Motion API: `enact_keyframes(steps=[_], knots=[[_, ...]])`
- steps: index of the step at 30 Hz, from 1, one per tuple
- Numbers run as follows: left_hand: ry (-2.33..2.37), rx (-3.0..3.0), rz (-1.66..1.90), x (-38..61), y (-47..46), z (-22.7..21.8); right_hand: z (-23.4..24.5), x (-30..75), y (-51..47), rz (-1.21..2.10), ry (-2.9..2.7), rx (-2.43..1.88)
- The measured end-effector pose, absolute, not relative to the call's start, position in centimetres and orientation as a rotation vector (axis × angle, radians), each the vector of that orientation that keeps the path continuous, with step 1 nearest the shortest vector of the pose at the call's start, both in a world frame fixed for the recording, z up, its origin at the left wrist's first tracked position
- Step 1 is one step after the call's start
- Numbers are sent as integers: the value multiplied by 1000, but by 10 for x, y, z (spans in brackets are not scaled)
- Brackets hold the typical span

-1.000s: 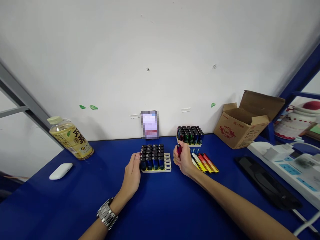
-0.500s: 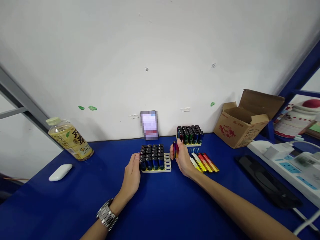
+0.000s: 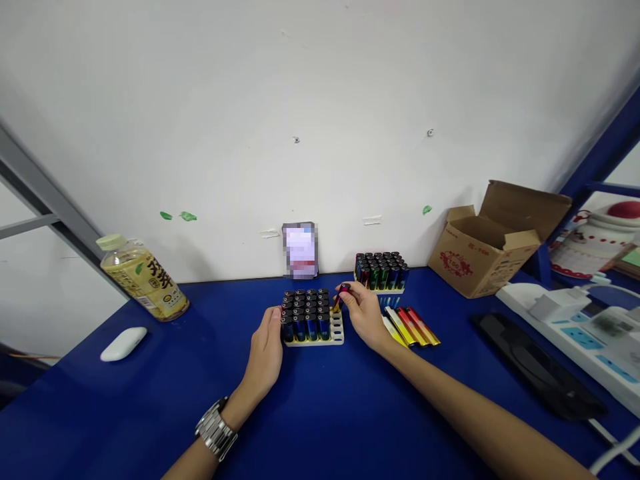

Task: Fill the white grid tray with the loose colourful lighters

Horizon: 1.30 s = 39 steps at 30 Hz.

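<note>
My left hand (image 3: pixel 267 342) rests against the left side of a white tray (image 3: pixel 314 343), fingers curled round its edge. Rows of batteries (image 3: pixel 305 317) with black tops and blue sides stand upright in this tray. In my right hand (image 3: pixel 364 313) a battery with a black top, reddish side and gold end (image 3: pixel 343 295) is pinched between the fingertips. It tilts over the back of the tray's right-hand column, where bare holes show in front of it. Whether its lower end has entered a hole, I cannot tell.
Behind my right hand stands a second tray of batteries (image 3: pixel 383 270). Several red, yellow and white batteries (image 3: pixel 411 325) lie beside my right wrist. A phone (image 3: pixel 301 250) leans on the wall. Around them are a bottle (image 3: pixel 145 277), white case (image 3: pixel 123 343), cardboard box (image 3: pixel 480 247) and power strip (image 3: pixel 575 327).
My right hand has brought the battery left and over the back of the tray's right column, tilting it. My left hand stays at the tray's left side.
</note>
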<state>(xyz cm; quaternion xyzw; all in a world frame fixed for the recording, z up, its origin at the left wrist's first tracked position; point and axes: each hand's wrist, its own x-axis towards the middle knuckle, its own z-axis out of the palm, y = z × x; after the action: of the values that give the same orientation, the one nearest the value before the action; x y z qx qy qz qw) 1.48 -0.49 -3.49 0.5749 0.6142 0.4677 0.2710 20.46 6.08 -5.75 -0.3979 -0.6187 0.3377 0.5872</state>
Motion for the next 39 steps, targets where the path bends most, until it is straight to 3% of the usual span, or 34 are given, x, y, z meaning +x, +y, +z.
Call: enact_keyframes(steps=[11,16,18,25,39], knots=[[1648,1544,1259,14,-5,-35,-17,224,51,513,-2039,-1347],[1650,1544,1253,14,-4,-36,8,256,27,-17,-2342,-1854],[1650,1546,1253,14,-4,-36,10,263,15,-85,-2464,-1974],[1655,1558,1255,15,-4,-36,-6,251,6,183,-2416,-1878],[1639,1560,1265,14,-5,-35,-49,208,52,1083,-1253,-924]])
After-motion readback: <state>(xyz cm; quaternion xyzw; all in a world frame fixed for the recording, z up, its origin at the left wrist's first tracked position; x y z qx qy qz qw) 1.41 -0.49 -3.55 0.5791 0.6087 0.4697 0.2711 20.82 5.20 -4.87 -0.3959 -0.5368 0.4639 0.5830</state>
